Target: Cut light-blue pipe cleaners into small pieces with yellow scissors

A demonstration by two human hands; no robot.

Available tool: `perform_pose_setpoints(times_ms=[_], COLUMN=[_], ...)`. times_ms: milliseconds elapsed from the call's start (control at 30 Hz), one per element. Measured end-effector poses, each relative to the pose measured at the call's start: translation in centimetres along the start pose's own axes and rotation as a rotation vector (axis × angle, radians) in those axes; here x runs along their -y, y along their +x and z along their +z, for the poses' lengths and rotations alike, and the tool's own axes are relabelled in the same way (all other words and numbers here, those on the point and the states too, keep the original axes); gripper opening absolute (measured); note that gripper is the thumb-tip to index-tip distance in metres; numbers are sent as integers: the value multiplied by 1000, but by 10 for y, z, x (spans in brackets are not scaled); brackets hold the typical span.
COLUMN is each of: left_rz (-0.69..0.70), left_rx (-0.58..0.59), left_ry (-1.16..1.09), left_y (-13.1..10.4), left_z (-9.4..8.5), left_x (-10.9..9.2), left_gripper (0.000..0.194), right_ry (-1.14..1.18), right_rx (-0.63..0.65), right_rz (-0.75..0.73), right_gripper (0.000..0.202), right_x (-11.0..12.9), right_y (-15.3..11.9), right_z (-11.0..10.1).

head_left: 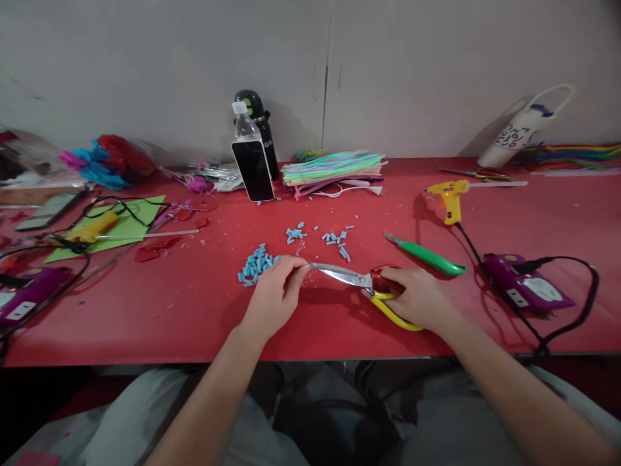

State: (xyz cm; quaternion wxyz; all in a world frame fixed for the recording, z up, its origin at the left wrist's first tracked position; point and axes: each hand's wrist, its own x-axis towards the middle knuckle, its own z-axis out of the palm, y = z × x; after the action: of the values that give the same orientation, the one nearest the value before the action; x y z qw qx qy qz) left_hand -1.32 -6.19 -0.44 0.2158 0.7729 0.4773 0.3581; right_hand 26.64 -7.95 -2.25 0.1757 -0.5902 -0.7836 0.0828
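Note:
My right hand (417, 294) is wrapped round the red and yellow handles of a pair of scissors (347, 275), whose blades point left. The blade tips meet the fingertips of my left hand (279, 288). Those fingers are pinched together on something too small to make out. Beside my left hand lies a heap of short blue cut pieces (255, 265). Two looser groups of the same blue pieces (295, 233) lie beyond the blades. A green utility knife (427, 255) rests on the red table (194, 323), just past my right hand.
A yellow glue gun (449, 197) and a purple corded box (526, 285) are at right. Behind stand a phone (253, 169) against a clear bottle (245, 126), and a bundle of pastel pipe cleaners (334, 171). Another glue gun (94, 228) lies on green paper (138, 210) at left.

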Motion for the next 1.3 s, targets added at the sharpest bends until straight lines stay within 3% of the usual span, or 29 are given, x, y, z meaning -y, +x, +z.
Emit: perform_pose_setpoints(times_ms=[200, 1300], left_rz=[3, 49], left_rx=[12, -12], left_ry=[13, 47], left_y=[0, 1], left_z=[0, 1], left_x=[0, 0], left_gripper=[21, 16], right_ry=[-40, -14], right_rx=[19, 29], right_rz=[17, 20], right_gripper=[32, 33], right_x=[4, -1], right_y=[-1, 0], right_z=[-4, -3])
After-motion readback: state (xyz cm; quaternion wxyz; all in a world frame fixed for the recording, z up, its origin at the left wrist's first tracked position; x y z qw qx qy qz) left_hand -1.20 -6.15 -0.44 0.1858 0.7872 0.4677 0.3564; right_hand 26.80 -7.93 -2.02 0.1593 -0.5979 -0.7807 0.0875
